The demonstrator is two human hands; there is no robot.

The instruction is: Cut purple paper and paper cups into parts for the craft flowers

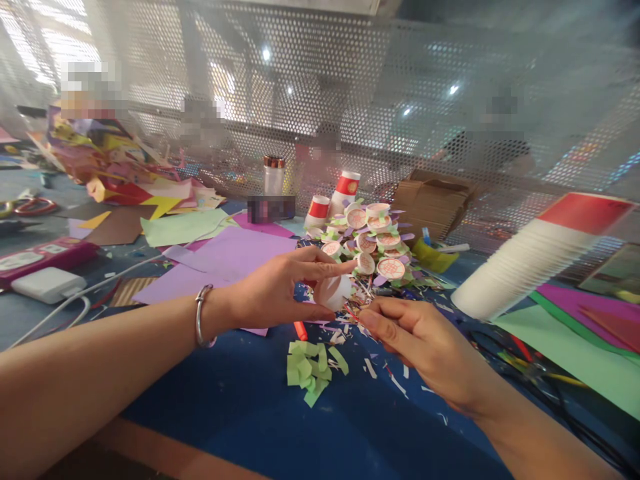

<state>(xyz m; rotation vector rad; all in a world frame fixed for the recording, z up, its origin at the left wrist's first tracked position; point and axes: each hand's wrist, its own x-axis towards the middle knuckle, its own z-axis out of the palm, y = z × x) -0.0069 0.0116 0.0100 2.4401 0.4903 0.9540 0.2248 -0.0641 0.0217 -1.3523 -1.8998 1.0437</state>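
My left hand (285, 287), with a silver bangle at the wrist, grips a small white paper cup piece (337, 291) between thumb and fingers. Close to its right, my right hand (410, 333) is closed in a pinch near a thin reddish strip (353, 312); what exactly the fingertips hold is too small to make out. Just beyond both hands sits a pile of cut cup bottoms (391, 268) with purple and green paper petals. Below the hands lie cut light green paper pieces (310, 370), and an orange-red pen-like stick (301, 331) lies partly behind my left hand.
A tall stack of paper cups (525, 267) leans at the right. Purple paper sheets (225, 257) spread at the left, near a magenta power strip (50, 257) and white charger (49, 285). At the back stand red-and-white cups (317, 212), a bottle (274, 177) and a cardboard box (430, 200).
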